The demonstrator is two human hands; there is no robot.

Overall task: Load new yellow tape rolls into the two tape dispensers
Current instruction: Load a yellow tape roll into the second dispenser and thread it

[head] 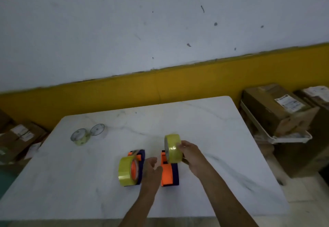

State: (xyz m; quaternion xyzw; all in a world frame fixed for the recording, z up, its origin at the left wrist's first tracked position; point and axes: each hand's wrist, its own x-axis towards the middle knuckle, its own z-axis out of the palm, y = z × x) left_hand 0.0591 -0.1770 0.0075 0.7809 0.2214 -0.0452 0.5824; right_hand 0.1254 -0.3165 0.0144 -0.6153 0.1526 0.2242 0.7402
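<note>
Two orange and dark blue tape dispensers lie side by side on the white marble table (213,137). The left dispenser (140,159) carries a yellow tape roll (126,171) on its orange wheel. My right hand (191,155) grips a second yellow tape roll (173,148) upright, just above the far end of the right dispenser (169,175). My left hand (151,169) hovers between the two dispensers with fingers apart, holding nothing, its thumb near the right dispenser's orange body.
Two near-empty clear tape rolls (81,136) (97,129) lie at the table's far left. Cardboard boxes (277,107) sit on a white rack to the right, and more boxes (21,137) stand at the left. A white and yellow wall runs behind the table.
</note>
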